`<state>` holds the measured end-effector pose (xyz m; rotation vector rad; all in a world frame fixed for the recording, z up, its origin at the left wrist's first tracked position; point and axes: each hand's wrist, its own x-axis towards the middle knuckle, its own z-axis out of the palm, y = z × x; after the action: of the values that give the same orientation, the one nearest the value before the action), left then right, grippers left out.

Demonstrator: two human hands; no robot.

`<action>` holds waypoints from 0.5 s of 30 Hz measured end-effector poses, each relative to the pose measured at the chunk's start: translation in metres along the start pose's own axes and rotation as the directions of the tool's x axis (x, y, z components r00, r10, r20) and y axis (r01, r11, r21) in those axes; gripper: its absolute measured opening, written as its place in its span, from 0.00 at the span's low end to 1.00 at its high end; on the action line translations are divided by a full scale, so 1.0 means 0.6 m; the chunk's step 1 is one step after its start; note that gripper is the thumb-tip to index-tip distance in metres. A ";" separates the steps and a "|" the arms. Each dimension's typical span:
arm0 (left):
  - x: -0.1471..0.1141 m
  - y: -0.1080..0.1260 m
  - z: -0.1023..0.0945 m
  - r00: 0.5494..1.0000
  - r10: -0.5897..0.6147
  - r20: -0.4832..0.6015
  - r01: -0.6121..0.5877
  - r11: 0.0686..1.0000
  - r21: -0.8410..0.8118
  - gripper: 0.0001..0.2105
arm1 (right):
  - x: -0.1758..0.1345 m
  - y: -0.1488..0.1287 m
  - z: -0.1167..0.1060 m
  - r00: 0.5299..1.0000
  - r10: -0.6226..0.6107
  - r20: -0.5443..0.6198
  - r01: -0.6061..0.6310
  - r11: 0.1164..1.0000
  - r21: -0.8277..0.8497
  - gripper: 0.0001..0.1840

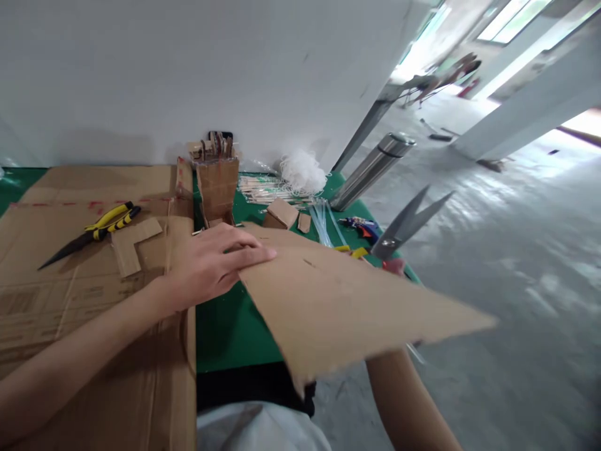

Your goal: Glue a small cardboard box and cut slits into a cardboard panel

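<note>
A flat piece of brown cardboard (pixel 347 294) is tilted over the table, with a short dark slit or mark on its upper face. My left hand (pixel 220 257) grips its left edge, thumb on top and fingers partly beneath. To the right, a pair of scissors (pixel 390 241) points up and away, its metal blades spread apart and not touching the cardboard. My right forearm (pixel 408 401) reaches up under the sheet. The cardboard hides most of my right hand, which holds the scissors near their reddish handle (pixel 395 266).
Yellow-and-black long-nose pliers (pixel 101 230) and an L-shaped cardboard scrap (pixel 134 245) lie on a large cardboard sheet (pixel 42 326). Behind stand a cardboard holder (pixel 218 188), thin sticks (pixel 267 190), white string (pixel 303 172), a steel flask (pixel 370 172) and a blue glue gun (pixel 364 227).
</note>
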<state>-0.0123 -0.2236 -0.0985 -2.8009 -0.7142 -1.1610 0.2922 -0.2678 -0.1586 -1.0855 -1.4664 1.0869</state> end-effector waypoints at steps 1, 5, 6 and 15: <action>-0.003 -0.001 0.004 0.998 0.055 0.008 -0.056 0.998 0.017 0.16 | -0.005 -0.006 -0.003 0.995 0.046 -0.084 -0.039 0.996 0.084 0.44; -0.019 0.001 0.024 0.986 0.168 0.003 -0.168 0.980 0.104 0.20 | -0.019 -0.019 -0.019 0.893 0.396 -0.213 -0.287 0.866 0.409 0.15; -0.025 0.003 0.030 0.985 0.173 0.002 -0.171 0.975 0.140 0.22 | -0.020 -0.019 -0.023 0.882 0.438 -0.175 -0.335 0.844 0.419 0.14; -0.085 0.033 0.078 0.838 -0.517 -0.172 0.394 0.793 -0.464 0.24 | -0.022 -0.009 -0.034 0.921 0.370 -0.122 -0.288 0.857 0.428 0.15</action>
<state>-0.0041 -0.2525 -0.1638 -2.7252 -1.3124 -1.9761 0.3135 -0.2795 -0.1531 -1.1302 -0.8564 1.4035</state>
